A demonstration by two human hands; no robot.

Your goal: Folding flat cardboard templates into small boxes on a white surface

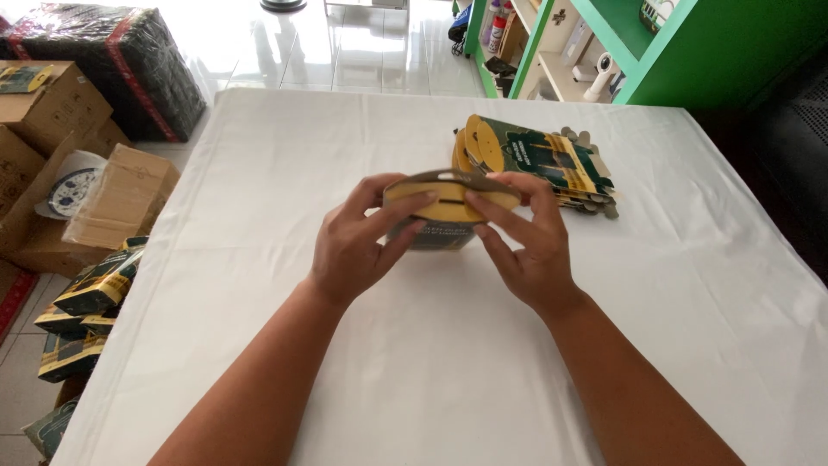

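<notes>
My left hand (358,246) and my right hand (526,242) together hold a small dark green and yellow cardboard carton (448,207) above the middle of the white-covered table (259,173). Fingers of both hands press on its yellow top flap from either side. The carton's lower part is dark green and mostly hidden behind my fingers. Just beyond it, to the right, lies a stack of flat unfolded cartons (539,160) of the same green and yellow print.
Left of the table, on the floor, stand brown cardboard boxes (52,108), a black wrapped bundle (112,65) and several folded green cartons (90,298). A green shelf unit (604,43) stands at the back right. A dark seat (793,138) borders the right edge.
</notes>
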